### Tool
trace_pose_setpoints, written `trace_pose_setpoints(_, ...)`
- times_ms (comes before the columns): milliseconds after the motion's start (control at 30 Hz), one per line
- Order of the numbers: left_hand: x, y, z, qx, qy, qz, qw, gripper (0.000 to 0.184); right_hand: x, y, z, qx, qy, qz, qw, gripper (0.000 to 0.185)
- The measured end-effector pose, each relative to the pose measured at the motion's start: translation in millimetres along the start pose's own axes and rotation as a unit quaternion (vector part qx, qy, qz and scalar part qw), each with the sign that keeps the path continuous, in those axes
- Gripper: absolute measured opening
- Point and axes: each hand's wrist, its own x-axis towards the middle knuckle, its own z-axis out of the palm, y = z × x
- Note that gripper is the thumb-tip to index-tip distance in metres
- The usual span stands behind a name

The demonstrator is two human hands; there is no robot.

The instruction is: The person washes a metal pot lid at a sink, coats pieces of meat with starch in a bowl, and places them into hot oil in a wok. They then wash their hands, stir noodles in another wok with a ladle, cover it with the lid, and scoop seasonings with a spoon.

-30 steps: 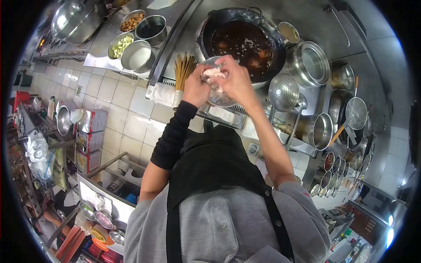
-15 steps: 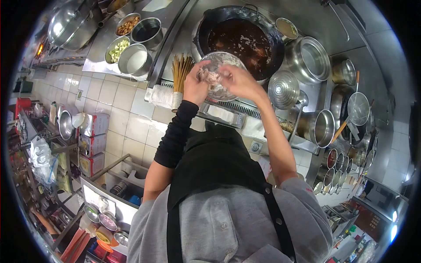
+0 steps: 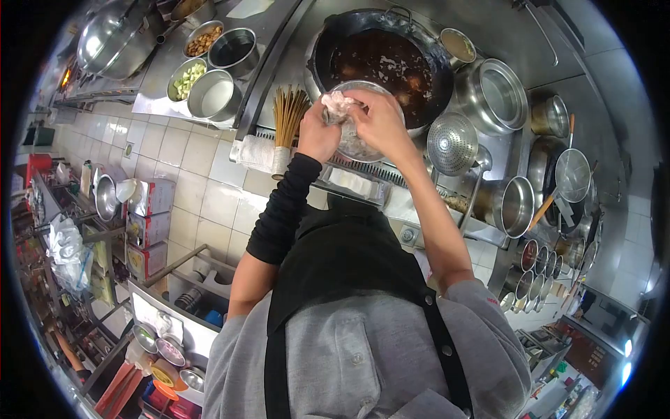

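A pale pink piece of coated raw meat (image 3: 338,104) is pinched between my two hands, above the near rim of the wok. My left hand (image 3: 319,137), below a black arm sleeve, grips its left side. From the right, my right hand (image 3: 380,124) closes its fingers on the same piece. Under both hands is a metal bowl (image 3: 361,149) with whitish batter-like contents, partly hidden by my fingers. Just beyond lies the big black wok (image 3: 441,84), holding dark oil with pale bits and a few browned pieces afloat.
A bamboo brush (image 3: 287,115) stands left of my left hand. Right of the wok are a perforated strainer (image 3: 452,144), a ladle (image 3: 481,164) and steel pots (image 3: 515,206). Bowls of diced green vegetable (image 3: 186,80) and browned chunks (image 3: 202,40) sit at the left.
The hands have come closer together and lifted the meat piece a little up and away from the bowl. Browned pieces in the oil have shifted slightly.
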Motion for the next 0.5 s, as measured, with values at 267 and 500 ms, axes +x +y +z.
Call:
trace_pose_setpoints(267, 6.4, -3.5, 8.8, 0.026, 0.032, 0.037, 0.998, 0.034, -7.2, -1.8, 3.7, -0.051, -0.001, 0.010, 0.999, 0.019)
trace_pose_setpoints(500, 4.9, -44.3, 3.6, 0.066, 0.036, -0.061, 0.995, 0.022, -10.6, 4.0, -7.0, 0.018, 0.007, -0.062, 0.998, 0.026)
